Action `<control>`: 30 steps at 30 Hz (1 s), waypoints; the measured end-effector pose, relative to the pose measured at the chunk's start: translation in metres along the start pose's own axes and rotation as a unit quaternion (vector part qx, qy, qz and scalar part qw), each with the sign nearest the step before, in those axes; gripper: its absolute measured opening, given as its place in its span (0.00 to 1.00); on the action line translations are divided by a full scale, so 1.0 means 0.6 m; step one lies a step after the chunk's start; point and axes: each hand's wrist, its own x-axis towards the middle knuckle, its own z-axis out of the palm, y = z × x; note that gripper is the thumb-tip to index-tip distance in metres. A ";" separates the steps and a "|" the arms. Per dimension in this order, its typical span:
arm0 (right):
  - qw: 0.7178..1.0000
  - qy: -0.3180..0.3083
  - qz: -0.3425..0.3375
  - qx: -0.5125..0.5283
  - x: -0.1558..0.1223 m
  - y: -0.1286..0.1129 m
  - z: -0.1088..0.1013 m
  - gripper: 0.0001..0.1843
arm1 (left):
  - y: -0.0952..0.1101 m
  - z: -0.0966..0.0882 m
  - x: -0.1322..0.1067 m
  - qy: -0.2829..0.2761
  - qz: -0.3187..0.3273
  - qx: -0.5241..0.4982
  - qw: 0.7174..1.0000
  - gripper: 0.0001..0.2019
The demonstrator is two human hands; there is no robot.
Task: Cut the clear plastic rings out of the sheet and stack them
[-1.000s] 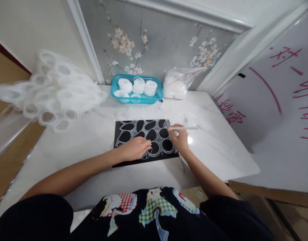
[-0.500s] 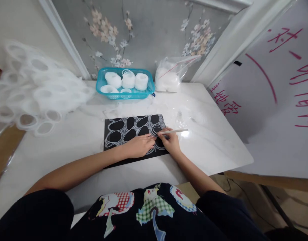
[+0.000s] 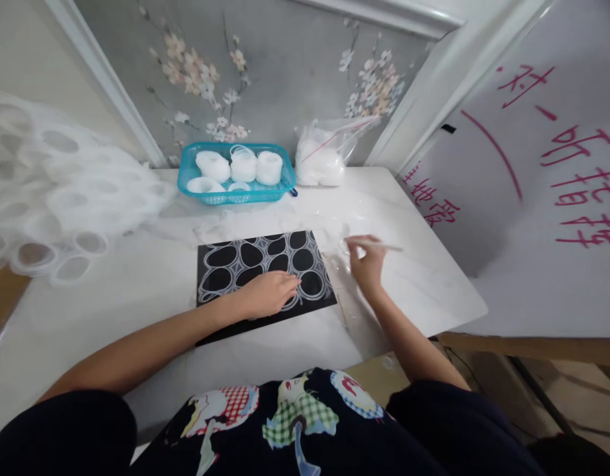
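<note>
A black board point(image 3: 206, 261) lies on the white table, covered with a pattern of white loops and ovals that look like thin strips. My left hand point(image 3: 270, 293) rests on its middle, palm down, fingers stretched toward the right and hiding part of the pattern. Off the board's right side, my right hand point(image 3: 368, 268) is raised over the table, its fingers closed round a slender pale pen-like stick point(image 3: 384, 246). That stick is blurred and points to the right.
A blue basket point(image 3: 235, 197) with several white rolls stands at the back, beside a clear bag of white material point(image 3: 321, 158). Many translucent white rings point(image 3: 81, 192) are piled at left. Clear plastic point(image 3: 337, 261) lies right of the board. A whiteboard point(image 3: 508, 264) borders the right side.
My right hand has lifted off the board and moved right with the stick. My left hand stays on the board. The view has shifted slightly.
</note>
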 end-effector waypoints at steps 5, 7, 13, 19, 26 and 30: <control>0.986 -0.105 0.062 0.113 -0.079 -0.019 0.011 0.12 | 0.010 -0.001 0.062 0.017 0.080 0.024 0.996 0.13; 0.981 -0.112 0.080 0.134 -0.085 -0.021 0.018 0.11 | 0.011 0.006 0.086 -0.007 0.093 0.039 0.995 0.13; 0.982 -0.140 0.061 0.111 -0.069 -0.019 0.019 0.13 | 0.003 0.021 0.109 -0.058 0.059 0.037 0.996 0.12; 0.983 -0.150 0.049 0.095 -0.070 -0.019 0.019 0.12 | 0.004 0.017 0.102 -0.085 0.053 0.040 0.994 0.13; 0.990 -0.140 -0.006 -0.002 -0.087 -0.017 0.028 0.10 | 0.006 0.008 0.109 -0.092 0.047 0.041 0.994 0.13; 0.989 -0.142 -0.023 -0.027 -0.088 -0.021 0.029 0.11 | 0.006 0.005 0.110 -0.101 0.038 0.043 0.993 0.14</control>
